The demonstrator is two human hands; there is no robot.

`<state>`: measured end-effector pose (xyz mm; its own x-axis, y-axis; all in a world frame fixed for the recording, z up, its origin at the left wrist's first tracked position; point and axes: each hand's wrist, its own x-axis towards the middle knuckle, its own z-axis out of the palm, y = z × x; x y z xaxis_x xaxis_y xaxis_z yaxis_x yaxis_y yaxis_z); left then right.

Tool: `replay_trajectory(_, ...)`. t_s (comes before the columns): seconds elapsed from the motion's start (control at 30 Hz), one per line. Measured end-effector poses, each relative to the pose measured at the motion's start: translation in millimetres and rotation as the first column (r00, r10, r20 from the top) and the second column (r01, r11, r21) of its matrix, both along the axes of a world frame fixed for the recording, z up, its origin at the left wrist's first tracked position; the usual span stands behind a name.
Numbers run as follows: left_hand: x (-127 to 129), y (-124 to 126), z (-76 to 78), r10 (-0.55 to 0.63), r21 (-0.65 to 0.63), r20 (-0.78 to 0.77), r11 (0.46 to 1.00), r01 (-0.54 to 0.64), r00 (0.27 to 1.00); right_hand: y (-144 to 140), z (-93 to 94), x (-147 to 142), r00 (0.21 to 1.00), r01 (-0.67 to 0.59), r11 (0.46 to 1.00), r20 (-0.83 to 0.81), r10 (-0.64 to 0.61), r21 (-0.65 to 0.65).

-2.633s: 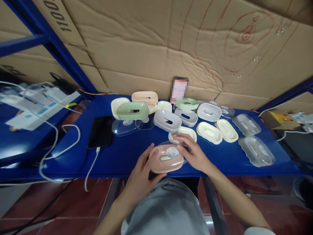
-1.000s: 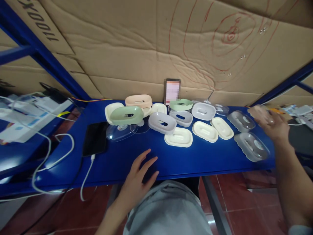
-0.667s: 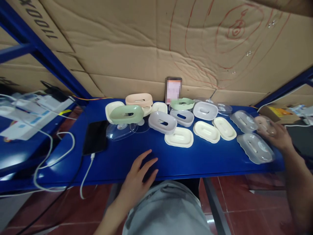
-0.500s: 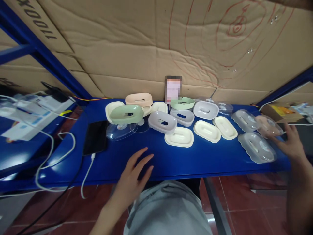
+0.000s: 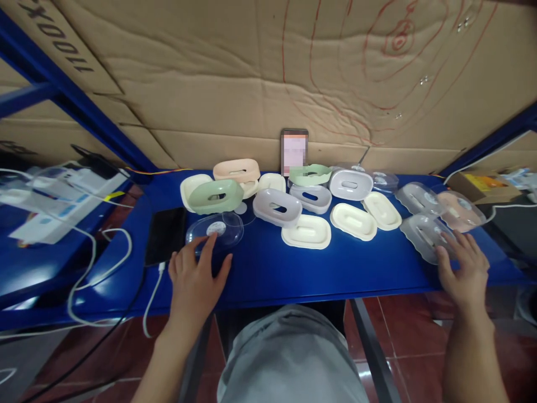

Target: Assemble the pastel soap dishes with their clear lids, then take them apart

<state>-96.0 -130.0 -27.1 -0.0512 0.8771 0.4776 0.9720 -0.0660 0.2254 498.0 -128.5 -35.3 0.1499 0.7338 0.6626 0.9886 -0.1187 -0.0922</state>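
Observation:
My left hand [image 5: 197, 266] is open, its fingertips on a clear plastic lid [image 5: 230, 229] with a round white label. My right hand [image 5: 464, 266] has its fingers spread and rests on a grey soap dish with a clear cover [image 5: 423, 238]. Behind that are a second grey covered dish [image 5: 415, 198] and a peach covered dish [image 5: 459, 210]. Between my hands lie a green soap dish shell [image 5: 201, 198], a peach shell [image 5: 235, 169], lilac shells [image 5: 268, 207] and several cream oval trays [image 5: 306, 238].
A phone [image 5: 295, 151] with a blurred screen leans on the cardboard wall [image 5: 210, 84]. Left on the blue table [image 5: 268, 280] lies a black tablet [image 5: 165, 238] with a white cable [image 5: 153, 296]. Power strips [image 5: 62, 210] are farther left; a small cardboard box [image 5: 474, 193] stands right.
My left hand has moved left and forward onto the clear lid. My right hand has come left from the peach dish to the front grey dish, which has shifted slightly left and back.

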Motion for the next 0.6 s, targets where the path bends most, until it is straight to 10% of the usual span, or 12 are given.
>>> replay_trajectory(0.27, 21.3, -44.8, -4.7, -0.206, -0.029, -0.034, 0.978, 0.205, 0.978, 15.5, 6.4, -121.0, 0.879, -0.477, 0.865, -0.087, 0.469, -0.154)
replay_trajectory(0.6, 29.7, -46.0, -4.2, -0.476, -0.157, 0.077, 0.862, 0.483, 0.876, 3.1, 1.7, -162.9, 0.876, -0.475, 0.871, -0.171, 0.452, -0.130)
